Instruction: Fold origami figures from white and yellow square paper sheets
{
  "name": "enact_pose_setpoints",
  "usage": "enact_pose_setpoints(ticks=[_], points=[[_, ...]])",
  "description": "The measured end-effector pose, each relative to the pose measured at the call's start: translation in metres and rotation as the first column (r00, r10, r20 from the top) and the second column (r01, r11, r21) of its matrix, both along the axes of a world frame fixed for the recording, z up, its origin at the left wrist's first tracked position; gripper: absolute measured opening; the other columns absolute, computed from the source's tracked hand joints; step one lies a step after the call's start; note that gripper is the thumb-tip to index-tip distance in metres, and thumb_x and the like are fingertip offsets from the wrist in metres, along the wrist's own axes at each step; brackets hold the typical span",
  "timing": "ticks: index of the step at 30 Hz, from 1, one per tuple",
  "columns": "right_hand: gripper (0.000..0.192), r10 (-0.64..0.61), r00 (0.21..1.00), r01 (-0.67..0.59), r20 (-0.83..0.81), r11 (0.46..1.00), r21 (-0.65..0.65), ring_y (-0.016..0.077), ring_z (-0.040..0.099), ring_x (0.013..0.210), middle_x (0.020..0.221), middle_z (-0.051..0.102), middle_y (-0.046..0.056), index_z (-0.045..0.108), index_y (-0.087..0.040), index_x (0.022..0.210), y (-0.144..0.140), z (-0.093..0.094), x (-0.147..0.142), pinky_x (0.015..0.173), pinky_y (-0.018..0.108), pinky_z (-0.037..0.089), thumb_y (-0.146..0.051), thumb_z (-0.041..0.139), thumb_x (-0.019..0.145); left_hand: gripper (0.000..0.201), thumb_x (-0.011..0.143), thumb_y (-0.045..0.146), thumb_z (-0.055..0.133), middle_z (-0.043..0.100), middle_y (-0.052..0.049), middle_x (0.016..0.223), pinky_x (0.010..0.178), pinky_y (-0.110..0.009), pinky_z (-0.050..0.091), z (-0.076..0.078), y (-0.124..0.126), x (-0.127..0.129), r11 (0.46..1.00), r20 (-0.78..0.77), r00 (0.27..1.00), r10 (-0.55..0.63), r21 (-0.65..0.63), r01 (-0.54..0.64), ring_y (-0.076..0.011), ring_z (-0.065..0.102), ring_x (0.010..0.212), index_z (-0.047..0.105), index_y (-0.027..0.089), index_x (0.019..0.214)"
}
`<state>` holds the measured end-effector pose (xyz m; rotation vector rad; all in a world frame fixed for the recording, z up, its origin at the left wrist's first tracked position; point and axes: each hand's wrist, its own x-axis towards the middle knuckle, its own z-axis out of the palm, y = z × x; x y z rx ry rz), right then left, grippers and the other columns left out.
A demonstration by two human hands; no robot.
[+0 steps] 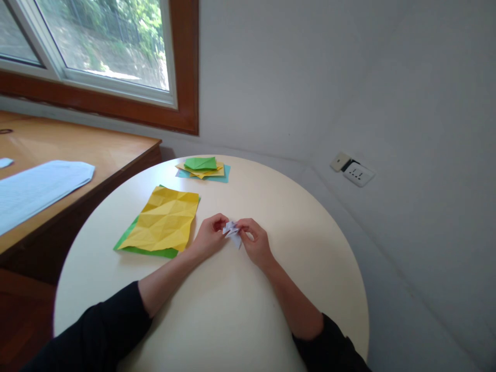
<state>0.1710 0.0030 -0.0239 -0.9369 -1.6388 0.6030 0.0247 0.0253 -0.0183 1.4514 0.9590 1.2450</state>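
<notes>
Over the middle of the round white table (240, 305), a small piece of folded white paper (233, 231) is pinched between my two hands. My left hand (211, 232) grips its left side, fingers curled and closed. On the other side, my right hand (254, 238) holds the paper between thumb and fingertips. One pointed flap of the paper hangs down toward me. The finer folds are too small to make out. Left of my left hand lies a creased yellow sheet (165, 219) on top of a green sheet (170, 252).
At the table's far edge sits a pile of folded papers (201, 164) in green, yellow and blue. A wooden desk (116, 147) with a light blue cloth-like item (46, 183) stands to the left. A wall with a socket (358, 174) is on the right, a window (108, 41) upper left.
</notes>
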Motion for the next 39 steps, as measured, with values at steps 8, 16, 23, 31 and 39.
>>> enact_pose_setpoints(ticks=[8,16,23,31,39], points=[[0.023,-0.022,0.999,0.022,0.048,1.000,0.009,0.0143,0.059,0.077,0.088,0.062,0.004,0.063,-0.021,0.094,0.002,-0.001,0.001,0.064,0.026,0.050,-0.015,0.055,0.073,0.023,0.059,0.016,0.065,0.048,0.007,0.057,0.054,-0.019,0.041,-0.001,-0.001,0.003,0.999,0.127,0.992,-0.012,0.048,0.006,-0.0077,0.049,0.055,0.046,0.017,0.073],[0.017,-0.086,0.995,0.090,0.056,0.994,-0.067,0.0152,0.056,0.075,0.084,0.061,0.003,0.067,-0.024,0.089,0.005,-0.003,0.001,0.062,0.028,0.048,-0.022,0.058,0.075,0.012,0.064,0.022,0.065,0.058,0.000,0.066,0.062,-0.024,0.044,-0.002,-0.001,0.001,0.998,0.011,1.000,-0.004,0.066,0.003,-0.0113,0.053,0.064,0.059,0.015,0.073],[0.006,-0.295,0.948,0.283,0.120,0.953,0.108,0.0181,0.051,0.084,0.085,0.055,0.004,0.069,-0.024,0.075,0.004,-0.002,0.001,0.078,0.035,0.044,-0.023,0.065,0.071,0.009,0.064,0.022,0.066,0.058,0.000,0.066,0.064,-0.024,0.045,0.004,-0.004,0.000,0.989,0.004,0.998,0.063,0.134,-0.063,-0.0124,0.055,0.065,0.062,0.015,0.068],[0.016,-0.101,0.991,0.108,0.083,0.990,-0.085,0.0146,0.056,0.066,0.069,0.062,0.001,0.063,-0.020,0.075,-0.001,-0.001,0.000,0.065,0.027,0.045,-0.030,0.053,0.080,0.017,0.063,0.028,0.069,0.067,-0.002,0.070,0.068,-0.027,0.046,0.005,-0.002,0.000,0.999,0.106,0.994,-0.032,-0.034,0.036,-0.0152,0.060,0.068,0.064,0.014,0.071],[0.024,-0.055,0.990,0.019,-0.133,0.965,-0.263,0.0128,0.054,0.057,0.064,0.061,0.001,0.063,-0.017,0.073,0.000,-0.001,-0.003,0.053,0.024,0.043,-0.040,0.054,0.076,0.029,0.054,0.035,0.075,0.062,0.002,0.056,0.060,-0.025,0.047,0.011,-0.006,0.001,0.975,0.214,0.977,-0.001,-0.215,0.048,-0.0120,0.058,0.056,0.057,0.015,0.067]])
